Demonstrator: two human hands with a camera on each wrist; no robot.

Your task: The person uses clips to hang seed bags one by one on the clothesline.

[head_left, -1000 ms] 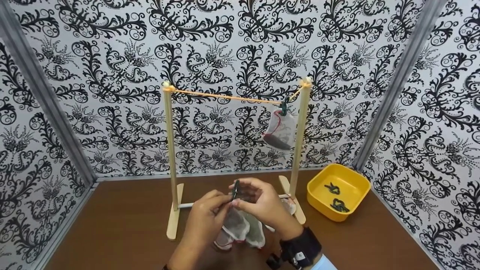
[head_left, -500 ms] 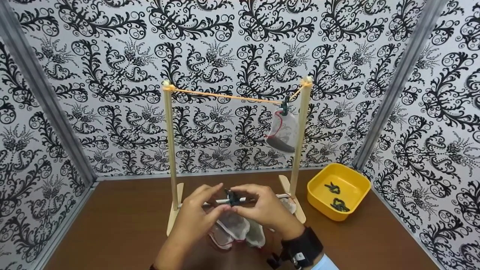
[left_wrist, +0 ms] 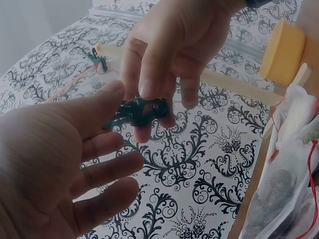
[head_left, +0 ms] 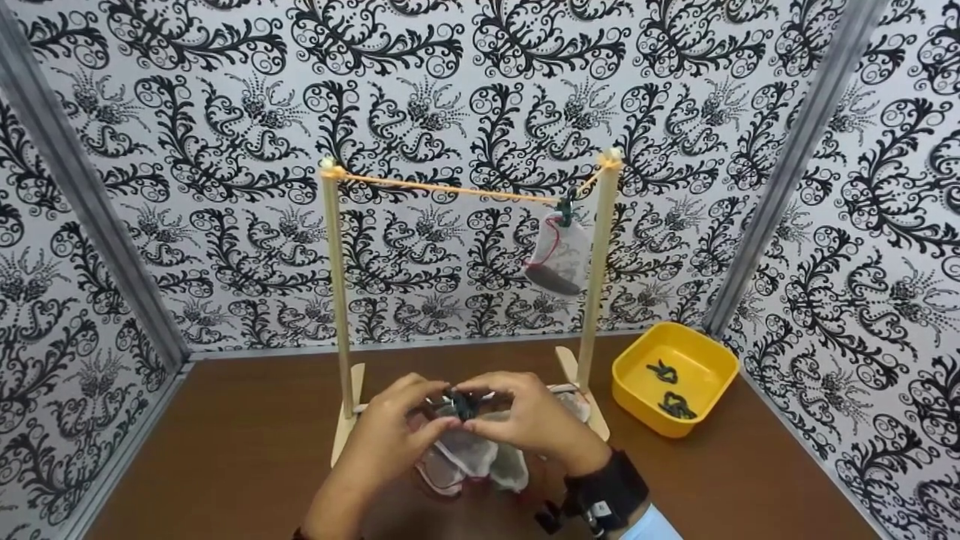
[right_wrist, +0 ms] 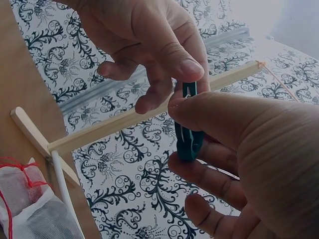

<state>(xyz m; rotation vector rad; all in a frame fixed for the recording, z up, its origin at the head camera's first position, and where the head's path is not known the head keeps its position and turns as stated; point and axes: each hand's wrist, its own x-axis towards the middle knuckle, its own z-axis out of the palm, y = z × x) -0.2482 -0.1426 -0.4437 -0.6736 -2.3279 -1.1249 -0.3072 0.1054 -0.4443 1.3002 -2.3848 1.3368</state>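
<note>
Both of my hands hold one dark green plastic clothespin [left_wrist: 144, 112] between them, above the table's middle. My left hand [head_left: 386, 427] pinches one end of it between thumb and index finger. From the other side my right hand [head_left: 532, 416] grips it, its thumb laid across the clothespin in the right wrist view. Several white mesh bags with red drawstrings [head_left: 469, 454] lie beneath the hands, partly hidden by them. Another mesh bag [head_left: 559, 259] hangs from the orange cord [head_left: 450, 188], held there by a second green clothespin [head_left: 565, 210].
Two wooden posts [head_left: 337, 292] on flat feet carry the cord, with a white rod [right_wrist: 65, 194] low between them. To the right stands a yellow bin [head_left: 622, 382] holding green clothespins [head_left: 677, 406]. Patterned panels surround the brown table [head_left: 247, 427] at the back and sides.
The clothespin has turned from upright to a flatter pose between my fingers, and both hands sit slightly lower. The left hand has shifted a little to the left.
</note>
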